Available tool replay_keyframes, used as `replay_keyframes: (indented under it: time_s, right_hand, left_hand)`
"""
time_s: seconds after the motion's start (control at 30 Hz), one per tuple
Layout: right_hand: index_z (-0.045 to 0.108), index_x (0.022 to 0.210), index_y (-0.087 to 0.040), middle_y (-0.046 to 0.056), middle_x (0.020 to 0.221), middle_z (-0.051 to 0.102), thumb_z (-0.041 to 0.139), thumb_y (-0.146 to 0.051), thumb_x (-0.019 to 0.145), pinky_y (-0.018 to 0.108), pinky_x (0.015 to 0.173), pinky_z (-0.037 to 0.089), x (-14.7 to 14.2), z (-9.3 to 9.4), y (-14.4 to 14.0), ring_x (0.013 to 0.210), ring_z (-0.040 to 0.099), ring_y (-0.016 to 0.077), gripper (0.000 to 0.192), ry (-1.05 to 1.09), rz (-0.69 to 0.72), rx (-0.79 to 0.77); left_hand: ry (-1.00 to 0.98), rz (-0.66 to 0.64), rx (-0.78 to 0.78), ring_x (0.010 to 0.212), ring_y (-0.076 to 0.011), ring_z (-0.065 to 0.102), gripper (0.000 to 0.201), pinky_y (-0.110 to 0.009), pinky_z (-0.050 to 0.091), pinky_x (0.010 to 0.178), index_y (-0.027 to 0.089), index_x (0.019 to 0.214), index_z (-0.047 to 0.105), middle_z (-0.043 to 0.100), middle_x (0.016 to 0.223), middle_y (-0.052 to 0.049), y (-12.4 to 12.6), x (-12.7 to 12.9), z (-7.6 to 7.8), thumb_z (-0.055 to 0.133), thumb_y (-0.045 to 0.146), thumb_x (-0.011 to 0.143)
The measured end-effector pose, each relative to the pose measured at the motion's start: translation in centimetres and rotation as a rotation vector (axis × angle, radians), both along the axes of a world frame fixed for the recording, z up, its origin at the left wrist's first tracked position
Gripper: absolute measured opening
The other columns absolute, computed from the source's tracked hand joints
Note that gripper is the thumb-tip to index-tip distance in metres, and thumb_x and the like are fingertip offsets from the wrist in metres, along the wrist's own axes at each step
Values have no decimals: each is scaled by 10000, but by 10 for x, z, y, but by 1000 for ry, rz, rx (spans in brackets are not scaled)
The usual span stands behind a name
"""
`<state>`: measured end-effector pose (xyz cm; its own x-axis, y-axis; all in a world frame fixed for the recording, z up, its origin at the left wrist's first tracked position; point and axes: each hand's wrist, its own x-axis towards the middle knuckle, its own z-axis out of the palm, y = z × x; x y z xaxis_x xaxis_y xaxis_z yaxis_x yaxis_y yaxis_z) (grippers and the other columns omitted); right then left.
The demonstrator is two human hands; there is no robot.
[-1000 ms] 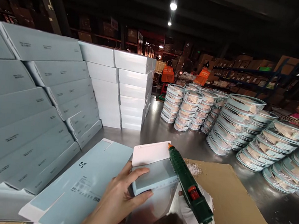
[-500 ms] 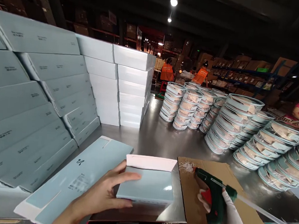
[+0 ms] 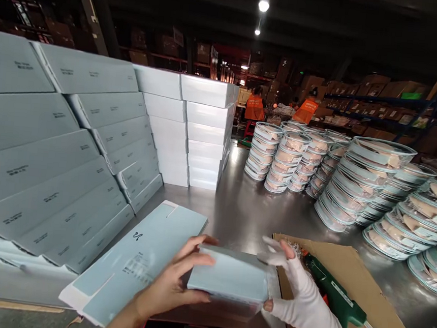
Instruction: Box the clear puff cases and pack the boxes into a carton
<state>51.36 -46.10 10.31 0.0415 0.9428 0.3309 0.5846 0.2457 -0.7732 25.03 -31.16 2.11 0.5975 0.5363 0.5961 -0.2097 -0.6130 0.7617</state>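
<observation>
At the near edge of the metal table (image 3: 233, 211), in the head view, one small pale-blue box (image 3: 231, 277) sits between the person's two hands. The left hand (image 3: 178, 278), bare, is closed on the box's left end, fingers over the top and thumb along the lower front edge. The right hand (image 3: 304, 299), in one white glove that leaves the thumb tip and at least one fingertip uncovered, stands with thumb and fingers wide apart around the right end. Its thumb is at the lower front corner; the fingers are blurred near the far corner, so I cannot tell whether it grips or only touches.

One green glue gun (image 3: 339, 292), with one translucent stick at its back, lies on one brown cardboard sheet (image 3: 381, 316), just beside the gloved hand. Left of the box is a flat blue carton (image 3: 145, 259); whether others lie under it cannot be told.

Farther left rises a wall of blue boxes (image 3: 29, 178), and behind, two columns of boxes (image 3: 206, 132) with plain ends showing. To the right stand at least seven stacks of round clear containers (image 3: 357, 191), partly overlapping. Beyond the table are two people in orange vests (image 3: 254, 108) and, overhead, three bright lamps (image 3: 263, 5).
</observation>
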Motion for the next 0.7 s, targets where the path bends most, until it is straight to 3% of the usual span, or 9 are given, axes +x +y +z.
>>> replay_keyframes:
  time_s: [0.13, 0.2, 0.3, 0.4, 0.47, 0.53, 0.6, 0.63, 0.7]
  right_hand:
    - [624, 1444, -360, 114, 1349, 721, 859, -257, 777, 441, 1020, 575, -3, 2, -8, 1202, 718, 315, 715, -112, 43, 84]
    - [637, 1424, -375, 93, 1343, 723, 866, -248, 770, 456, 1070, 542, -10, 2, -7, 1275, 672, 315, 704, -145, 129, 128]
    - [583, 1457, -407, 52, 1247, 750, 769, -150, 843, 511, 1173, 442, -21, 1, 3, 1353, 606, 274, 691, -302, 227, 247]
    - [498, 1518, -403, 44, 1299, 726, 631, -64, 906, 537, 1224, 372, -23, -4, 9, 1413, 540, 233, 712, -442, 256, 305]
    - [464, 1538, -419, 41, 1415, 669, 616, -71, 922, 563, 1241, 331, -21, -10, 6, 1485, 457, 251, 724, -450, 254, 279]
    - [389, 1580, -441, 55, 1610, 490, 652, -168, 951, 563, 1235, 337, -19, -20, -3, 1542, 370, 294, 734, -298, 129, 220]
    - [223, 1637, -452, 74, 1732, 258, 684, -412, 962, 530, 1190, 417, -22, -37, -14, 1553, 343, 331, 818, 43, -53, 134]
    - [168, 1650, -437, 94, 1737, 234, 675, -565, 931, 517, 1151, 467, -24, -47, -19, 1537, 373, 343, 889, 227, -113, 77]
    - [245, 1641, -379, 142, 1618, 459, 610, -772, 856, 510, 1064, 546, -32, -67, -23, 1444, 512, 352, 950, 437, -134, -11]
  left_hand:
    - [-259, 40, 49, 1298, -293, 623, 604, -489, 548, 1063, 471, 1414, 367, 545, 1252, -48, -7, 9, -11, 729, 471, 930]
    - [-181, 7, 99, 1354, -289, 569, 502, -470, 519, 1102, 481, 1371, 502, 565, 1211, -34, -7, 4, -7, 735, 338, 949]
    - [76, -24, 222, 1459, -335, 428, 295, -485, 488, 1138, 389, 1203, 748, 592, 1212, -82, -6, -7, 10, 698, 232, 959]
    - [205, -50, 246, 1537, -381, 314, 232, -586, 399, 1199, 332, 1167, 794, 572, 1422, -124, -3, -11, 22, 724, 326, 946]
    - [163, -85, 170, 1517, -369, 381, 229, -579, 416, 1189, 322, 1151, 807, 587, 1480, -120, -2, -9, 21, 713, 389, 953]
    - [40, -47, 23, 1412, -348, 531, 209, -536, 473, 1147, 320, 1071, 833, 695, 1357, -110, -1, -6, 11, 730, 439, 934]
    - [-91, 104, -155, 1333, -346, 607, 248, -524, 491, 1123, 297, 1010, 834, 725, 1298, -112, 0, -2, -4, 755, 503, 897]
    - [-135, 195, -237, 1331, -345, 611, 294, -522, 489, 1123, 278, 1035, 814, 702, 1338, -122, -1, 0, -13, 736, 529, 904]
    - [-160, 332, -348, 1372, -337, 586, 380, -516, 490, 1122, 244, 1168, 735, 621, 1451, -153, -6, 7, -28, 611, 551, 980]
